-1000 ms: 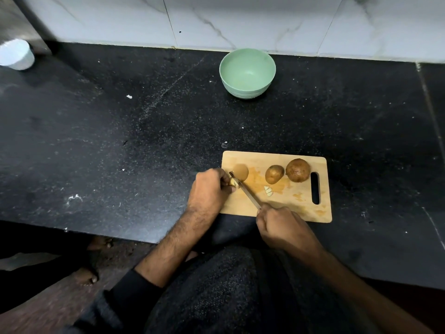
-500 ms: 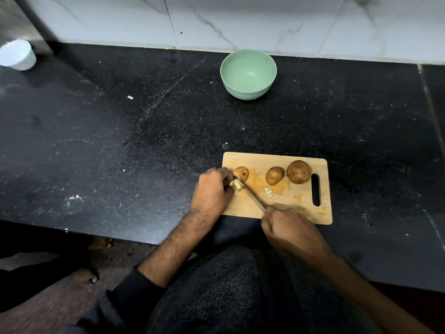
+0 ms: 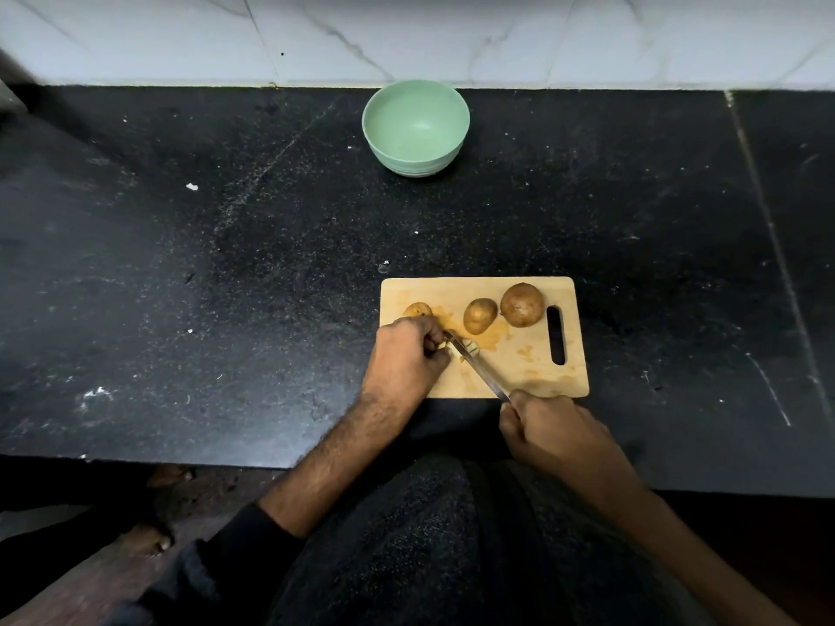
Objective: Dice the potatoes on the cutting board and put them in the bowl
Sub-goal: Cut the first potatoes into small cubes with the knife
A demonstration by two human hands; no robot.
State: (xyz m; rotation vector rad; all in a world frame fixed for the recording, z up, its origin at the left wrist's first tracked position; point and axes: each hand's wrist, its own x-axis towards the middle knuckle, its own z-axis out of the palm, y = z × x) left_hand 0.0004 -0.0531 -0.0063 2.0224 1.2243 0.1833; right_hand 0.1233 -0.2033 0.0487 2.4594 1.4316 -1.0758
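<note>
Potatoes (image 3: 522,305) sit on the cutting board (image 3: 533,368), bowl (image 3: 415,126) holds nothing; left hand (image 3: 409,354) pinches a piece, right hand (image 3: 549,426) grips knife (image 3: 479,370).

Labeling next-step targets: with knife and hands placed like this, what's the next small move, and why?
Probably press the knife down through the small potato piece that the left hand pinches. The blade already lies across it, gripped by the right hand, and the bowl holds nothing yet.

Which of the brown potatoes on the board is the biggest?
The round potato beside the board's handle slot is clearly the biggest; the middle potato and the one by the left hand are smaller.
</note>
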